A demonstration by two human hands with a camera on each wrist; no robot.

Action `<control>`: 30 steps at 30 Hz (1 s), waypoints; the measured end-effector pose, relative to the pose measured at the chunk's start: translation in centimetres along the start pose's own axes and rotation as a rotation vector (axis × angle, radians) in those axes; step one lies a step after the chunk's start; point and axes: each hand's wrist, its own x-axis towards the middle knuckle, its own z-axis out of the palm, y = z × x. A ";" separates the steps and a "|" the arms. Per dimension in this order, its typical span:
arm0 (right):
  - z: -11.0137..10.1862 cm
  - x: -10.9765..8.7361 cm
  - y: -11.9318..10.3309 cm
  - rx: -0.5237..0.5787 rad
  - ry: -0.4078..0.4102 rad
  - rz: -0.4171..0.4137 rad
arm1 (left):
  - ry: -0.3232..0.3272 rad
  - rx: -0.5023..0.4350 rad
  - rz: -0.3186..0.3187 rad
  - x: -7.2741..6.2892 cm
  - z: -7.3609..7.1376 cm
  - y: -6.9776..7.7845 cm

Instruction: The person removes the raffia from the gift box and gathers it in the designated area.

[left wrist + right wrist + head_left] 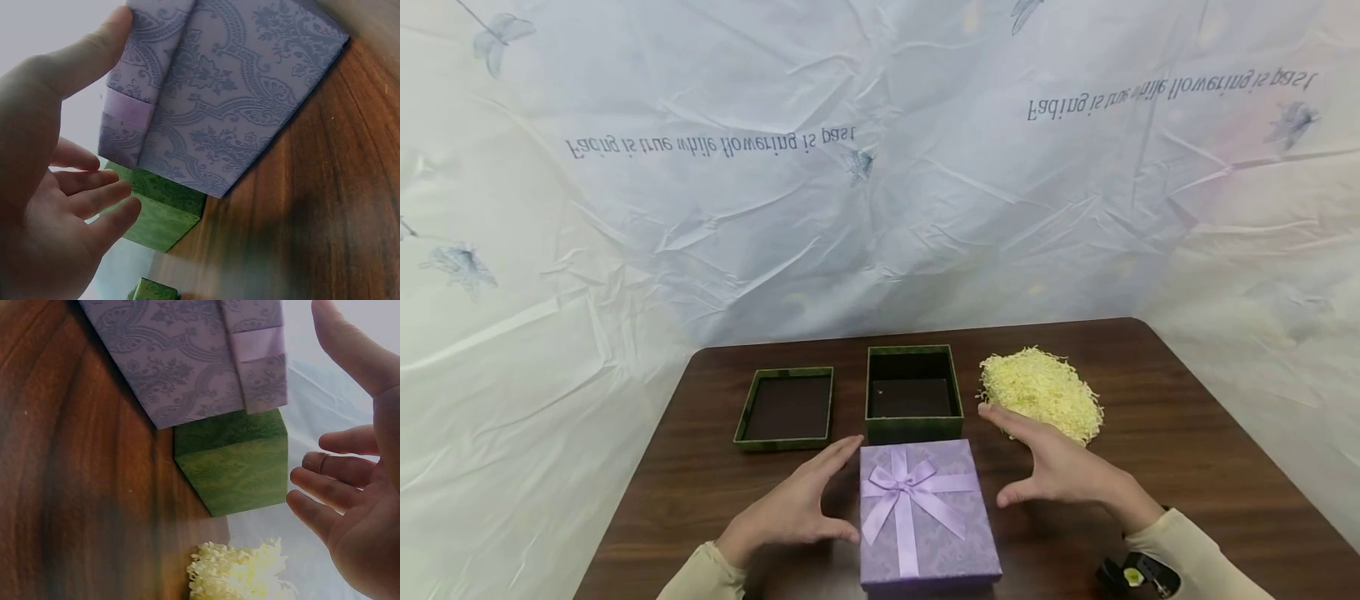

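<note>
A lidded purple gift box (928, 517) with a lilac ribbon bow (904, 483) stands at the near middle of the table. My left hand (797, 504) is at its left side, fingers spread and thumb tip right at the lid's edge; the left wrist view shows this hand (69, 169) beside the patterned wall. On the other side my right hand (1060, 462) is held apart from the box, thumb and fingers spread wide with nothing between them. Directly behind the purple box sits a green box (913, 429), uncovered, its dark inside showing.
Left of the green box lies its shallow green lid (782, 443), dark inside facing up. A heap of pale yellow shredded paper (1045, 392) is at the back right, behind my right hand. The brown wooden table (1180, 433) meets hanging white printed sheeting (880, 233) at the back and sides.
</note>
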 end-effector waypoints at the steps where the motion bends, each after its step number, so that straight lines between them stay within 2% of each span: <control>1: 0.1 0.0 -0.1 -0.001 -0.004 0.002 | -0.002 -0.003 -0.001 -0.1 0.1 0.0; 8: 1.1 -0.2 -0.3 0.003 -0.034 -0.010 | -0.003 -0.011 -0.013 -0.6 0.4 0.1; 16: 2.0 -0.2 -0.3 0.050 -0.056 -0.011 | 0.015 -0.008 0.003 -0.6 0.8 0.1; 21: 2.3 -0.2 -0.2 0.068 -0.068 -0.032 | 0.010 -0.026 -0.018 -0.7 0.8 0.2; 26: 2.5 -0.4 -0.1 0.072 -0.106 -0.017 | 0.018 -0.026 -0.024 -0.8 0.9 0.4; 30: 2.6 -0.5 -0.2 0.056 -0.092 0.009 | 0.026 -0.029 -0.016 -0.8 0.9 0.4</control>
